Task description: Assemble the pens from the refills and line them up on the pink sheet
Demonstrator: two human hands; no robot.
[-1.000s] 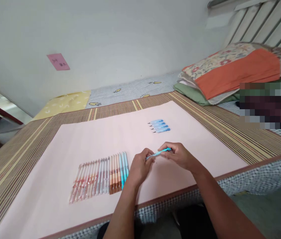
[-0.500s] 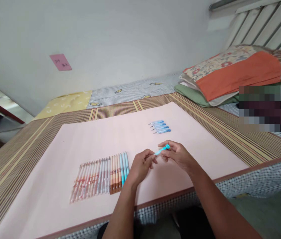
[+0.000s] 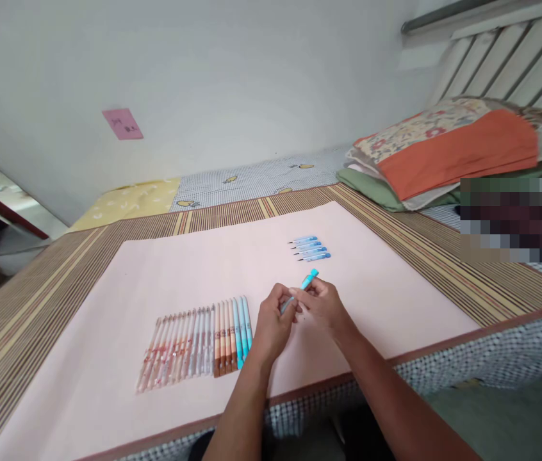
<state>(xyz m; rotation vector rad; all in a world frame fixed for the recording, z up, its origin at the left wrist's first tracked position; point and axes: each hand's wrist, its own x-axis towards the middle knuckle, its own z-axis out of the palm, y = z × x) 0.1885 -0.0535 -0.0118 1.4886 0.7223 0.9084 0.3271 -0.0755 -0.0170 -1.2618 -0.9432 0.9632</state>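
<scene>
Both my hands meet over a pink paper sheet [image 3: 179, 269] and share one light blue pen [image 3: 308, 280]. My left hand [image 3: 275, 320] pinches the pen's lower end. My right hand [image 3: 321, 304] grips its upper part, with the blue end sticking up and away from me. A row of several capped pens [image 3: 197, 342], pink, clear, orange and blue, lies to the left of my hands. Several small blue pen pieces [image 3: 310, 248] lie in a neat group beyond my hands.
The pink sheet lies on a striped woven mat [image 3: 35, 288] spread over a bed. Folded bedding with an orange cover [image 3: 448, 153] is stacked at the right, by a slatted headboard [image 3: 506, 64]. A pink note [image 3: 122, 123] sticks to the wall.
The pen has tilted from nearly level to pointing up and away. My hands have drawn closer together, and the view has shifted a little.
</scene>
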